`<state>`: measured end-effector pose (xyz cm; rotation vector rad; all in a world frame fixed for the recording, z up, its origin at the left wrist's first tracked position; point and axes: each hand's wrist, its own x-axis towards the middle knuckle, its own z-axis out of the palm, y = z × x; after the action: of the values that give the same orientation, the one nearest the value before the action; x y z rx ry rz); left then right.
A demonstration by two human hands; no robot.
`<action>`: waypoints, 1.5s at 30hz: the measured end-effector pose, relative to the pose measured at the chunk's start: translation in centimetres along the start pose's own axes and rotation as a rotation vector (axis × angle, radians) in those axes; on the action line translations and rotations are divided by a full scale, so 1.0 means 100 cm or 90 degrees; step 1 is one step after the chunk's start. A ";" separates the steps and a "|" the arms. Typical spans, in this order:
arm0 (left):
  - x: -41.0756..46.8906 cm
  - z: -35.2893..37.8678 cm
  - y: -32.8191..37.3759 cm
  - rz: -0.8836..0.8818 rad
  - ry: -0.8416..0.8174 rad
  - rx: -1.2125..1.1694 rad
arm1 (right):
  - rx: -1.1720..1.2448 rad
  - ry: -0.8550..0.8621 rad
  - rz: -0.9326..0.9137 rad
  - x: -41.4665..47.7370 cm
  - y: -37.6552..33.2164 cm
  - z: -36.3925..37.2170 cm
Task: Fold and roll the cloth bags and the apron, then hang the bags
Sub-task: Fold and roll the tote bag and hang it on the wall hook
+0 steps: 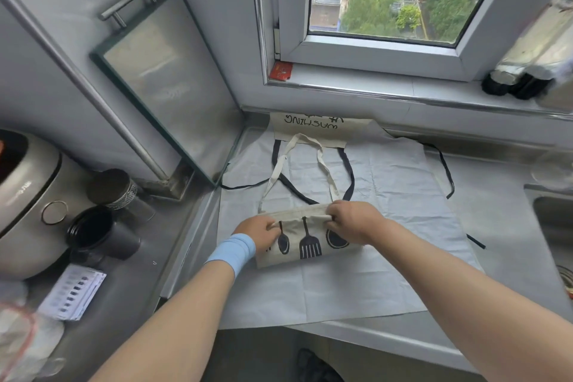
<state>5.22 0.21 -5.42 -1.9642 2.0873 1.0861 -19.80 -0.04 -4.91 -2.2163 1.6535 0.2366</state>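
A cream cloth bag (307, 245) printed with black kitchen utensils lies folded on a pale grey apron (387, 195) spread flat over the counter. My left hand (259, 232) pinches the folded top edge at the bag's left end. At the right end, my right hand (350, 220) grips the same edge. The bag's long cream handles (322, 164) loop away toward the wall. A second cream bag (313, 129) with black lettering lies at the back by the windowsill. The apron's dark straps (446, 174) trail across it.
A rice cooker (24, 195), a dark jar (111, 186) and a black cup (96, 232) stand at the left. A glass-fronted board (167, 80) leans on the wall. A sink (555, 226) is at the right. Dark-based bottles (514, 84) stand on the windowsill.
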 end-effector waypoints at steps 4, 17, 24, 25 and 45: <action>0.018 0.003 -0.001 -0.016 0.114 -0.026 | -0.012 0.034 0.043 0.024 0.011 0.007; 0.037 0.082 0.028 0.190 0.105 0.355 | -0.145 0.189 0.006 0.031 -0.013 0.031; 0.039 0.078 0.005 0.226 0.128 0.378 | -0.012 0.085 -0.076 0.020 -0.007 0.074; 0.037 0.076 -0.001 0.219 0.142 0.376 | -0.029 0.077 -0.066 0.020 -0.003 0.074; -0.002 0.058 -0.014 0.189 0.173 0.319 | -0.101 0.113 -0.165 -0.014 -0.012 0.050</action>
<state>4.16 3.56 -10.23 -1.6623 2.5299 0.2691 -18.68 3.38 -8.82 -2.6085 1.4544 0.1082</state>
